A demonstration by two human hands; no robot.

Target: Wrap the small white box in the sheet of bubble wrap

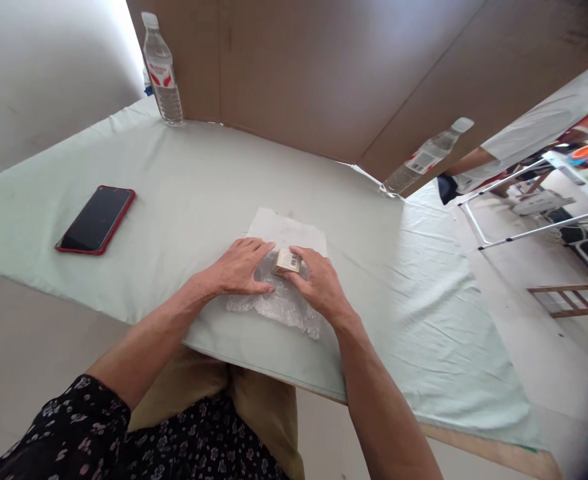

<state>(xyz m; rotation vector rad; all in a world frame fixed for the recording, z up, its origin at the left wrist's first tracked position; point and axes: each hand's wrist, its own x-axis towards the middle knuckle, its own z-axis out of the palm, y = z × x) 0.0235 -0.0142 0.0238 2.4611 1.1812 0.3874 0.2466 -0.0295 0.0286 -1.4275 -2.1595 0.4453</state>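
A small box [287, 261] with a barcode on its top lies on a sheet of bubble wrap [279, 308]. Beneath the far part of the wrap is a white sheet of paper [287, 229]. My right hand [319, 280] grips the box from the right, thumb at its near side and fingers at its far side. To the left of the box, my left hand [244, 268] rests on the wrap with thumb and fingers apart, not touching the box.
A phone in a red case [97, 220] lies at the left of the cloth-covered table [184, 180]. Water bottles stand at the back left [161, 73] and back right [427, 157] against a brown cardboard panel [294, 73]. A person [529, 127] is beyond on the right.
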